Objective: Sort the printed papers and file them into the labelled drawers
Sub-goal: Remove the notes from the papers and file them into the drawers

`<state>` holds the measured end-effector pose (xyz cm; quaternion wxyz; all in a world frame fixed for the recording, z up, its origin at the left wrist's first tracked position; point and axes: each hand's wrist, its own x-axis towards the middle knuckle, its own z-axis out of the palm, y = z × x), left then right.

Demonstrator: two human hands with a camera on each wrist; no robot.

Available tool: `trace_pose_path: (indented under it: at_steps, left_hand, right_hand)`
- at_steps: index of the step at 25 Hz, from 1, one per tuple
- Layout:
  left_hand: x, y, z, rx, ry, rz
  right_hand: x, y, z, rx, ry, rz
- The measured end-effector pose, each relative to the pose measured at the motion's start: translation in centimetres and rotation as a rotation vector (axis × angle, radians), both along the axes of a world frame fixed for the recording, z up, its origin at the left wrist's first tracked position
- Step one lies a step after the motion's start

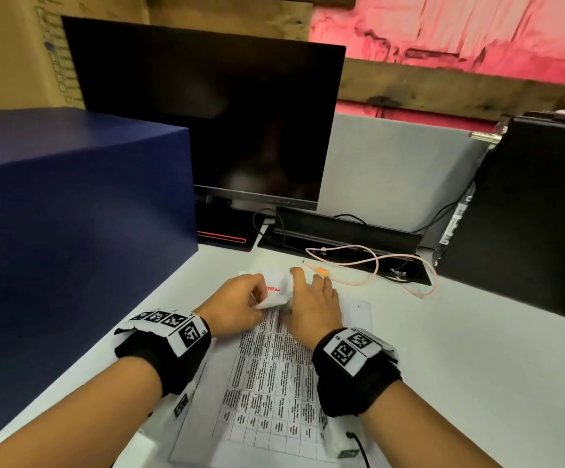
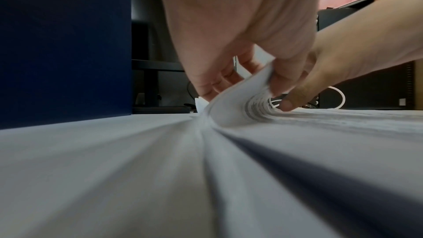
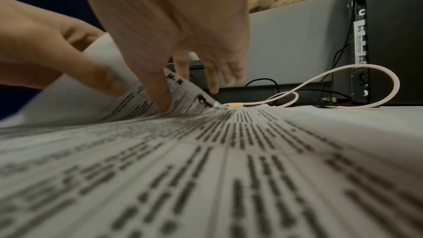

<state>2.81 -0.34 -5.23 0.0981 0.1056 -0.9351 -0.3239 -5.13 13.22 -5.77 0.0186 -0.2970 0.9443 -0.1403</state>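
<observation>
A stack of printed papers (image 1: 267, 383) with a table of text lies on the white desk (image 1: 443, 349) in front of me. My left hand (image 1: 240, 302) pinches the far edge of the top sheet (image 1: 276, 292) and curls it back toward me. In the left wrist view the curled sheet (image 2: 238, 102) sits between the thumb and fingers of my left hand (image 2: 256, 82). My right hand (image 1: 311, 298) rests on the papers with its fingers spread. In the right wrist view one digit of my right hand (image 3: 183, 90) presses the printed page (image 3: 206, 151) beside the lifted sheet (image 3: 109, 55).
A dark blue box (image 1: 71, 214) stands close on the left. A black monitor (image 1: 206, 113) is behind the papers and a black computer tower (image 1: 527, 214) stands at the right. A pink cable (image 1: 375, 265) loops just beyond my fingers.
</observation>
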Motion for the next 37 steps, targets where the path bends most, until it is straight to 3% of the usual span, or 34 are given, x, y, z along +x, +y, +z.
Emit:
trace_pose_path:
  at_steps: [2, 6, 11, 14, 17, 20, 25, 32, 35, 37]
  left_hand:
    - [0.1, 0.4, 0.0, 0.075, -0.004, -0.079]
    - [0.4, 0.4, 0.4, 0.221, -0.024, -0.057]
    - [0.1, -0.4, 0.1, -0.018, -0.020, 0.134]
    - [0.0, -1.0, -0.4, -0.011, -0.037, 0.182]
    - [-0.2, -1.0, -0.4, 0.036, 0.016, 0.200]
    - [0.0, -0.4, 0.0, 0.177, 0.117, 0.080]
    - [0.4, -0.3, 0.3, 0.156, 0.254, -0.008]
    - [0.4, -0.9, -0.2, -0.020, 0.177, 0.036]
    - [0.1, -1.0, 0.1, 0.001, 0.239, 0.105]
    - [0.2, -1.1, -0.1, 0.032, 0.155, 0.113]
  right_hand:
    - [0.1, 0.2, 0.5, 0.045, 0.044, 0.027]
    - [0.3, 0.4, 0.9, 0.036, 0.096, 0.046]
    - [0.7, 0.1, 1.4, -0.265, 0.119, 0.220]
    - [1.1, 0.0, 1.8, -0.251, 0.148, 0.276]
    - [0.9, 0.0, 1.8, -0.223, 0.177, 0.242]
    - [0.8, 0.0, 1.7, -0.235, 0.178, 0.194]
    - [0.5, 0.3, 1.6, -0.269, 0.139, 0.086]
    - [0.8, 0.2, 1.6, -0.276, 0.162, 0.153]
    - [0.6, 0.2, 1.2, -0.206, 0.104, 0.082]
    - [0.6, 0.3, 1.0, -0.146, 0.037, 0.016]
